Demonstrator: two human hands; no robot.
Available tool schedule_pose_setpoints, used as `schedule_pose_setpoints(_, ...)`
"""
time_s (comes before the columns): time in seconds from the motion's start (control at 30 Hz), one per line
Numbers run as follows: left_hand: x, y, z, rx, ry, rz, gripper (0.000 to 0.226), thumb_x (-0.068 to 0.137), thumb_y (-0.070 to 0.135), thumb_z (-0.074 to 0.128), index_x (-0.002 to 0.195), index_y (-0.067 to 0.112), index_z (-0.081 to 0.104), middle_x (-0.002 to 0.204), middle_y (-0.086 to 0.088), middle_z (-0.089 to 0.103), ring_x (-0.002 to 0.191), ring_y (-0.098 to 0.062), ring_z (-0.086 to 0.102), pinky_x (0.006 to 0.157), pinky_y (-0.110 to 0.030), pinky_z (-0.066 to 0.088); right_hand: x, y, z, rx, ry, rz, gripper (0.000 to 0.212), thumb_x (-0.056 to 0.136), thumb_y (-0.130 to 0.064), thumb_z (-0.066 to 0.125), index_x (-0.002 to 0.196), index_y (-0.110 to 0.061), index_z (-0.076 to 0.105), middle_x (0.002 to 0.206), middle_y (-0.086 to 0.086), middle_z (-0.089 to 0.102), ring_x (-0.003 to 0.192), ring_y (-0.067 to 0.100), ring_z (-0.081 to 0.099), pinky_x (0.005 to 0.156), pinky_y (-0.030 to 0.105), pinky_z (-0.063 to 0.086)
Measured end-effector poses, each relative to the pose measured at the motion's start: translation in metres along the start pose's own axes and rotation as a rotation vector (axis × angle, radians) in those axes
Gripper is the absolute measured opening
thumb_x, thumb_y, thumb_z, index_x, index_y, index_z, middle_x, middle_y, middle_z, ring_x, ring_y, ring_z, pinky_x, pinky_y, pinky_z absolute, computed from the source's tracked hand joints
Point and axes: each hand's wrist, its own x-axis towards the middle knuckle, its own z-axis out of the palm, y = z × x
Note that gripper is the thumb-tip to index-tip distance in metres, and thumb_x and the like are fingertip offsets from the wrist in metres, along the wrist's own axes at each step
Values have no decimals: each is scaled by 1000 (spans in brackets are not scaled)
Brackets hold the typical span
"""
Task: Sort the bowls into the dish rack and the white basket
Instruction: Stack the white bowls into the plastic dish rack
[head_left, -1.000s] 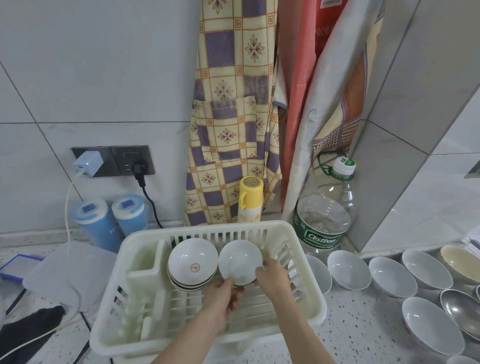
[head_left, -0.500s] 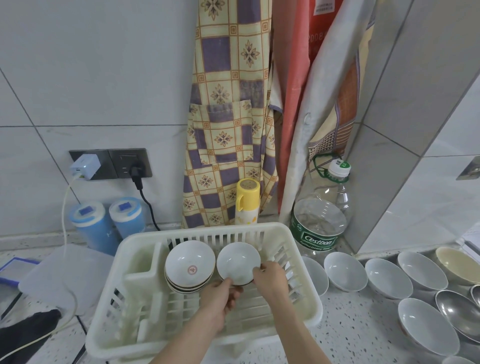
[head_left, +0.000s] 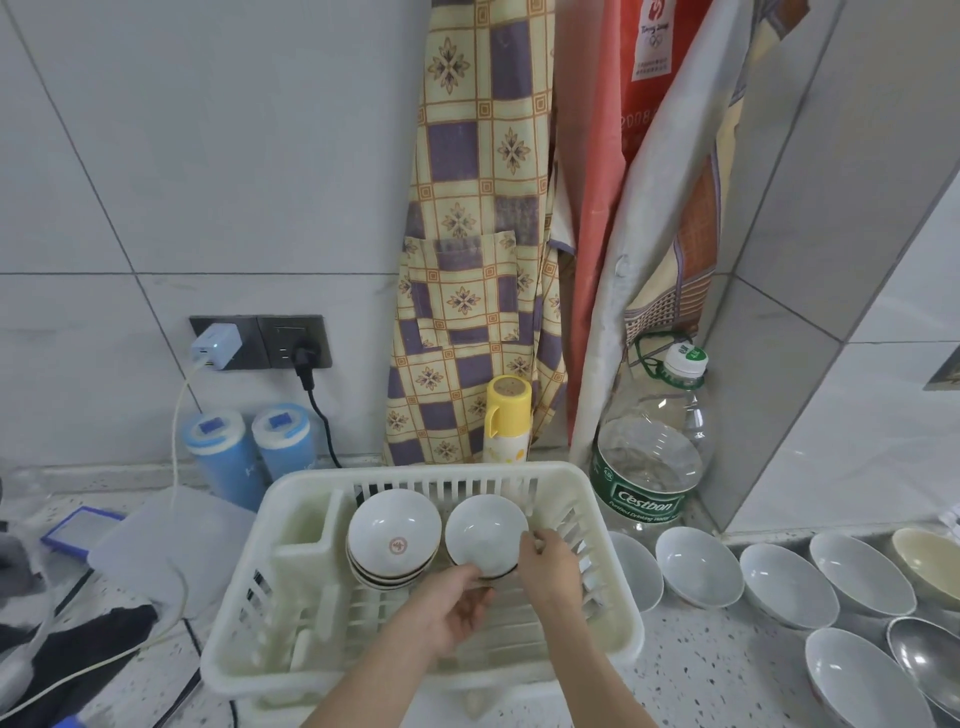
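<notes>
Hands (head_left: 452, 613) (head_left: 553, 566) are gripping a bowl (head_left: 485, 535) in the basket (head_left: 608, 525), beside one stack (head_left: 393, 543); plenty are waiting on the tabletop (head_left: 701, 670).

Tilted white bowl (head_left: 485, 535) in white basket (head_left: 597, 499).

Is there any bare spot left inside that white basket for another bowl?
Yes. The white basket has bare slatted floor nearest the camera, below both hands, between the divider and its right wall. The far end is crowded: stacked bowls beside the held bowl.
</notes>
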Motion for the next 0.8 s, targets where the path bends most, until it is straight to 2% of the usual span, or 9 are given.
schedule_pose_setpoints(0.13, -21, -3, -4, -15, 50, 34, 13, 91, 10, 63, 102, 7, 56, 79, -13, 71, 37, -9, 49, 32, -16, 33, -5, -11, -9, 207, 32, -10, 32, 96, -24, 47, 123, -17, 62, 87, -2, 68, 82, 18, 62, 68, 30, 44)
schedule_pose_setpoints(0.27, -40, -7, 8, -89, 79, 121, 15, 92, 10, 60, 107, 7, 60, 68, -7, 73, 37, -7, 45, 32, -18, 28, -14, -16, -39, 417, -18, -134, 24, 95, -20, 51, 114, -21, 66, 75, -5, 70, 74, 5, 65, 69, 27, 47)
schedule_pose_setpoints(0.37, -53, -11, 37, -142, 42, 155, 14, 92, 11, 59, 105, 5, 60, 65, -7, 71, 40, -9, 44, 33, -19, 28, -21, -2, -77, 536, -26, -161, 19, 96, -19, 52, 101, -29, 68, 64, -9, 68, 49, -1, 53, 52, 19, 43)
schedule_pose_setpoints(0.43, -61, -16, 64, -128, -18, 157, 11, 93, 13, 57, 100, 5, 61, 63, -5, 68, 41, -9, 44, 33, -19, 27, -24, 12, -105, 605, 30, -150, 18, 96, -16, 54, 97, -24, 70, 59, -7, 66, 46, 0, 49, 49, 20, 42)
schedule_pose_setpoints(0.53, -66, -32, 109, -72, -127, 129, 13, 95, 17, 54, 93, 7, 61, 61, -3, 65, 41, -9, 43, 34, -18, 27, -22, 38, -141, 682, 129, -65, 14, 95, -17, 59, 91, -14, 72, 56, -4, 62, 49, 5, 46, 54, 25, 36)
schedule_pose_setpoints(0.6, -63, -47, 139, 7, -179, 91, 13, 95, 19, 54, 92, 9, 62, 61, -2, 65, 41, -9, 43, 34, -18, 26, -17, 60, -159, 751, 166, 55, 12, 92, -15, 61, 87, -10, 71, 55, -2, 60, 47, 11, 41, 48, 25, 31)
schedule_pose_setpoints(0.7, -50, -72, 177, 173, -188, 61, 12, 93, 21, 55, 95, 11, 62, 71, -4, 66, 42, -9, 43, 36, -18, 25, -8, 94, -175, 764, 140, 211, 13, 89, -13, 63, 85, -2, 69, 57, 5, 58, 37, 10, 31, 37, 20, 23)
schedule_pose_setpoints(0.8, -25, -95, 202, 363, -156, 114, 14, 92, 25, 51, 98, 19, 62, 83, -5, 66, 44, -9, 46, 39, -19, 27, 7, 126, -181, 706, 104, 355, 20, 88, -20, 65, 83, -1, 68, 66, 12, 61, 44, 16, 33, 44, 22, 24)
